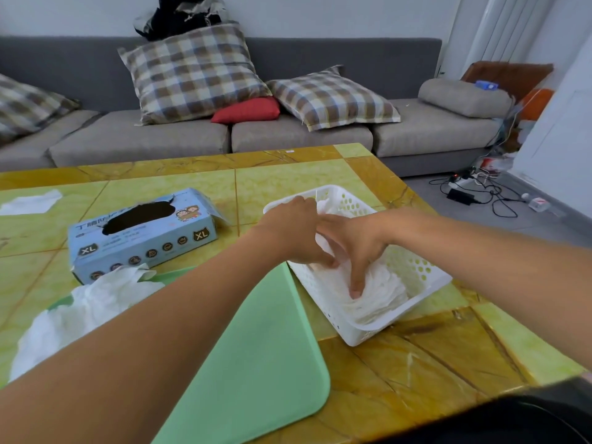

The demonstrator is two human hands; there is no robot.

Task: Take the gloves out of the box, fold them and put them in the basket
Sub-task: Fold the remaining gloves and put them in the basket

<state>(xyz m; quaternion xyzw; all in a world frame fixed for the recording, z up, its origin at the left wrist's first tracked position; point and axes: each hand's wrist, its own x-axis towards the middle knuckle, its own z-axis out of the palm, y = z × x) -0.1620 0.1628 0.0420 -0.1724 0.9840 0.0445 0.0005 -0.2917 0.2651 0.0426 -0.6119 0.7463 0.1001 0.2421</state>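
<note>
Both my hands are inside the white perforated basket (426, 274) at the table's right. My left hand (296, 230) rests on the far part of the stacked folded white gloves (381, 293), fingers curled down onto them. My right hand (357, 248) presses its spread fingertips into the stack's near part. The light blue glove box (141, 235), marked XL, lies to the left with its dark oval opening facing up. A loose heap of unfolded white gloves (86, 309) lies at the left on the green mat (262, 363).
A single white glove or sheet (30, 203) lies at the table's far left edge. A grey sofa with plaid cushions (192, 75) stands behind the yellow-green table (288, 177). Cables and a power strip (464, 187) lie on the floor to the right.
</note>
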